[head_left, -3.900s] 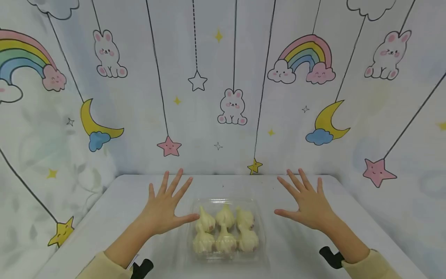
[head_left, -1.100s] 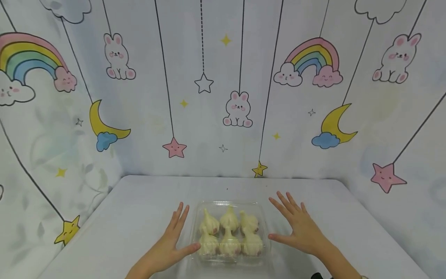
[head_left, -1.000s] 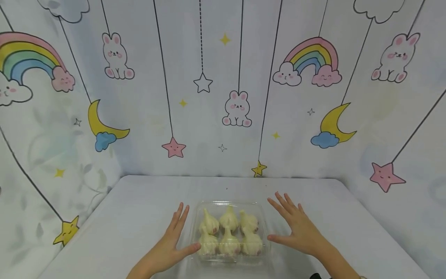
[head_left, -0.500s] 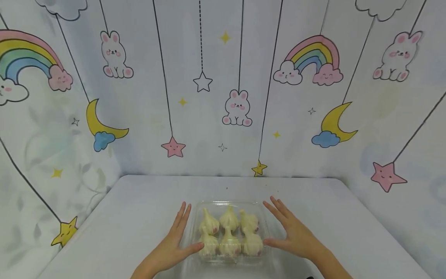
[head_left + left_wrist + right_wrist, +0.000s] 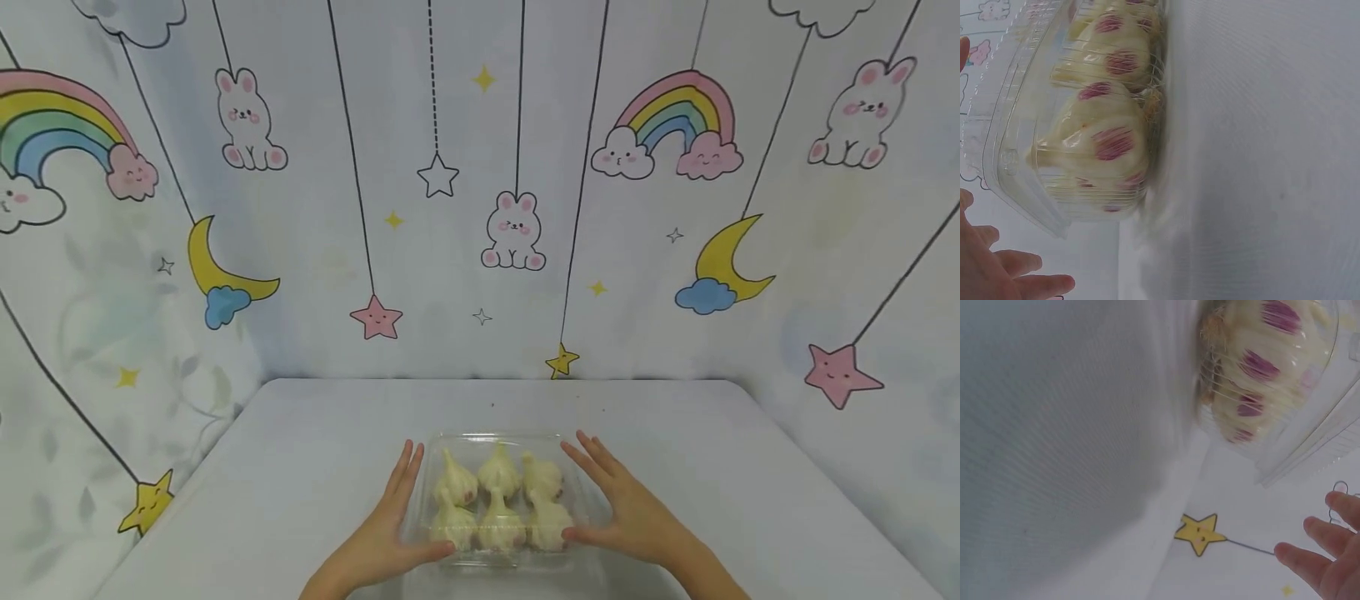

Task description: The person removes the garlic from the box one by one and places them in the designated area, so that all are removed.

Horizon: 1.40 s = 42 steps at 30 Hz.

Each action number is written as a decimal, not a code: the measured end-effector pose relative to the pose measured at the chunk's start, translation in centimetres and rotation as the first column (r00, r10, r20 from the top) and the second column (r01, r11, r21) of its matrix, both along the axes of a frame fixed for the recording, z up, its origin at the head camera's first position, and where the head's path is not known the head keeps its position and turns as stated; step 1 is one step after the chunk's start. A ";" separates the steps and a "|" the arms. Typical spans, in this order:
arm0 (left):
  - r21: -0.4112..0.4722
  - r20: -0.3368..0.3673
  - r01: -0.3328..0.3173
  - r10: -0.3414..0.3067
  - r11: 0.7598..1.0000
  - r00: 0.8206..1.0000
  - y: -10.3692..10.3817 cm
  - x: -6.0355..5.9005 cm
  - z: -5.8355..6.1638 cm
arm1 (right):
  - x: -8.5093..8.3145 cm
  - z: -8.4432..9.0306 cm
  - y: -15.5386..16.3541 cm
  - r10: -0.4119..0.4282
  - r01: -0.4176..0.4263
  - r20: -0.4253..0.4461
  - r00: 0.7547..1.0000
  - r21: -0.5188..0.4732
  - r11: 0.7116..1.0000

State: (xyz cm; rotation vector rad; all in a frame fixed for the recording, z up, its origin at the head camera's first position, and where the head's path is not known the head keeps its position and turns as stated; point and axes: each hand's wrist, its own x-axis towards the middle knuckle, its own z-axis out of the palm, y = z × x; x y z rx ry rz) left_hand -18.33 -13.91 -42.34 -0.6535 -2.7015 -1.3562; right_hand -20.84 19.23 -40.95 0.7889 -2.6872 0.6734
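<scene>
A clear plastic clamshell box (image 5: 491, 437) sits on the white table in the head view. Inside it lie several pale garlic bulbs (image 5: 501, 479), purple-streaked in the left wrist view (image 5: 1110, 144). My left hand (image 5: 381, 533) is at the box's left side, fingers extended, its thumb by the near left corner. On the other side my right hand (image 5: 633, 517) spreads its fingers, with the thumb near the front right corner. Gaps show between fingers and box in the left wrist view and the right wrist view. Whether the thumbs touch the lid I cannot tell.
The white tabletop (image 5: 315, 442) extends around the box to a patterned backdrop (image 5: 300, 208) with rainbows, rabbits, moons and stars. A few tiny dark specks lie on the table behind the box.
Both hands have come down and inward from their wide spread at the box's sides, the right one moving further left in the last second. The box stays on the table.
</scene>
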 end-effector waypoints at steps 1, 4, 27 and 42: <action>0.002 -0.007 0.005 -0.005 1.000 1.000 0.1 0.0 -0.1 | 0.0 -0.1 0.0 -0.002 0.002 0.004 1.000 0.002 1.000; 0.001 -0.009 0.010 -0.010 1.000 1.000 0.2 0.0 -0.2 | 0.1 -0.3 -0.2 -0.013 0.013 0.019 1.000 0.005 1.000; 0.043 0.004 0.088 -0.089 0.995 0.996 1.1 -0.1 -2.1 | 0.2 -1.5 -1.0 0.053 -0.050 0.116 0.992 -0.024 0.998; 0.128 0.049 0.139 -0.146 0.982 0.988 1.2 -0.2 -2.3 | 0.2 -1.9 -0.9 0.049 -0.048 -0.019 0.999 0.043 0.998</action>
